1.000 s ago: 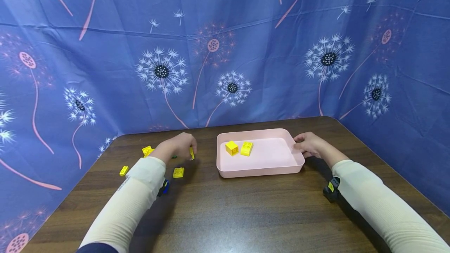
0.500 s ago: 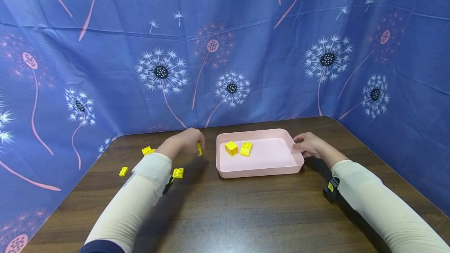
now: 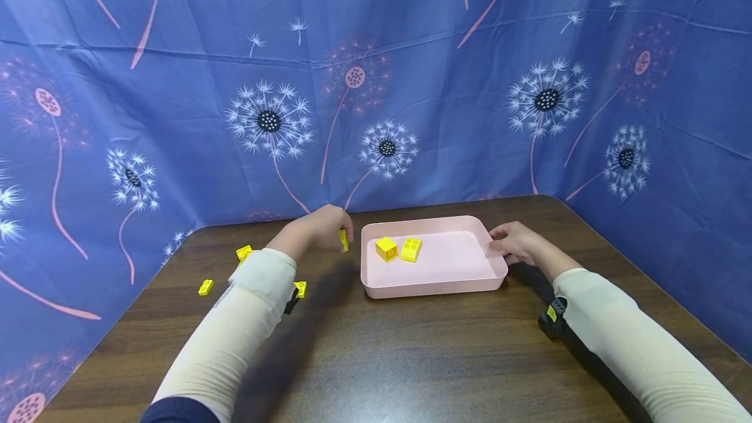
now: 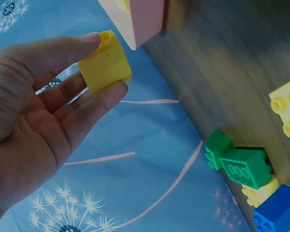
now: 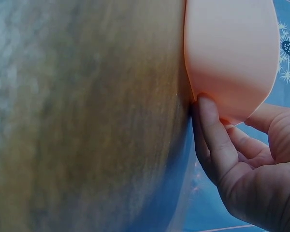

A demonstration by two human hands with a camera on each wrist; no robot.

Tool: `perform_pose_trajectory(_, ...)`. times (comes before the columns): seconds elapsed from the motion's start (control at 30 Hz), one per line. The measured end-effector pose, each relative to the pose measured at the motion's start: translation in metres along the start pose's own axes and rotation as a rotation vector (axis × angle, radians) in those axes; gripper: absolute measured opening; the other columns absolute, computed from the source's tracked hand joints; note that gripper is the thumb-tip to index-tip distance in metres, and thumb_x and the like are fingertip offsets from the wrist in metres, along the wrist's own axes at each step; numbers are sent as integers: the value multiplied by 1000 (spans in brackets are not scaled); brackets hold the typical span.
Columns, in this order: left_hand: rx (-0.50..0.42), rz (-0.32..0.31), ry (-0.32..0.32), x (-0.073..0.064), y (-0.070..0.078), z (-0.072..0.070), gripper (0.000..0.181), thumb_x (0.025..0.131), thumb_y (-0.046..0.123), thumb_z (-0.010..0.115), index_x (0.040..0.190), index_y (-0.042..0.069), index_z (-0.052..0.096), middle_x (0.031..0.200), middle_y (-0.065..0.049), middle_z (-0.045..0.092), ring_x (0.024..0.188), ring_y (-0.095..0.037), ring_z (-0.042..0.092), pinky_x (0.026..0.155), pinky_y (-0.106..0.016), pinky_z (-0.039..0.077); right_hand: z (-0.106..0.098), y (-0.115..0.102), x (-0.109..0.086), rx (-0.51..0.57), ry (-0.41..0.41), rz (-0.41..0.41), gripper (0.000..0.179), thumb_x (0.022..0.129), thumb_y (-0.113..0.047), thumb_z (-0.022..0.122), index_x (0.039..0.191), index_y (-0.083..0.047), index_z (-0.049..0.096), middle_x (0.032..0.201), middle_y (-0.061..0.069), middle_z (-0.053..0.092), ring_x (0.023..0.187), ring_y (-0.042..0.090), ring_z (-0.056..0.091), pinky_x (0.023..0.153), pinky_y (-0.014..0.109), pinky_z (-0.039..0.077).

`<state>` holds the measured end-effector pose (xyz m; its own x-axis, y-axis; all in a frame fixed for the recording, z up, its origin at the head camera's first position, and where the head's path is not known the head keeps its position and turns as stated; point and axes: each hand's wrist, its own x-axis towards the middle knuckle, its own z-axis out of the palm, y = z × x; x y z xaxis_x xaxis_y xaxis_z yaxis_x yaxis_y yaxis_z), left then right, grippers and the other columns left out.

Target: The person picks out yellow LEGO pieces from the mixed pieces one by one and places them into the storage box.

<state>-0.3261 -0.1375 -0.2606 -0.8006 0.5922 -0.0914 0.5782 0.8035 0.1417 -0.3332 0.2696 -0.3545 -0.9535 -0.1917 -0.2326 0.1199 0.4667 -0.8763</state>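
Note:
Between thumb and fingertips my left hand [image 3: 325, 228] pinches a yellow toy building brick [image 4: 105, 65], raised over the table just left of the pink tray [image 3: 435, 290]. Two more yellow pieces lie inside the tray at its left: a cube-shaped brick [image 3: 386, 249] and a studded brick [image 3: 411, 250]. At the tray's right end my right hand [image 3: 517, 243] grips the wall, thumb over the rim and fingers against the outside, as the right wrist view shows.
Left of the tray lie a small yellow brick [image 3: 205, 287], another yellow brick [image 3: 243, 252] and one partly behind the left wrist [image 3: 301, 288]. The left wrist view also shows green bricks [image 4: 246, 166] and a blue brick [image 4: 279, 209]. A blue dandelion-print cloth [image 3: 458, 149] hangs behind the table.
My left hand has moved right and away from me, toward the tray, carrying the yellow brick. The right hand and the tray stay in place.

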Motion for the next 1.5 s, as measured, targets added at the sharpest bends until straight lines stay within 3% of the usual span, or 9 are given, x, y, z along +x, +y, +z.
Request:
perform_pose_trajectory(0.4, 48, 25, 14, 12, 16, -12, 17, 76, 5, 78, 93, 7, 76, 85, 2, 67, 83, -19, 55, 76, -31, 49, -1, -1, 0, 6, 0, 3, 49, 94, 2, 54, 135, 21, 34, 106, 25, 59, 78, 19, 66, 76, 43, 57)
perform_pose_trajectory(0.6, 41, 38, 20, 17, 23, -14, 16, 76, 4, 77, 90, 9, 75, 83, 1, 65, 81, -19, 53, 70, -29, 46, -1, -1, 1, -13, 3, 7, 49, 94, 2, 54, 135, 21, 34, 110, 28, 56, 79, 19, 66, 78, 44, 57)
perform_pose_trajectory(1.17, -1, 27, 22, 37, 36, -9, 14, 76, 4, 77, 89, 10, 76, 86, 1, 67, 83, -18, 54, 72, -27, 50, -1, 0, 3, -10, 4, 15, 50, 95, 1, 54, 135, 20, 33, 113, 30, 55, 81, 20, 66, 78, 43, 57)
perform_pose_trajectory(1.5, 0, 28, -12, 49, 47, -6, 17, 79, 8, 78, 96, 8, 76, 90, 1, 67, 87, -18, 54, 75, -27, 50, 0, 0, 1, -5, 6, 20, 51, 95, 1, 55, 136, 20, 33, 114, 30, 54, 80, 19, 66, 78, 43, 57)
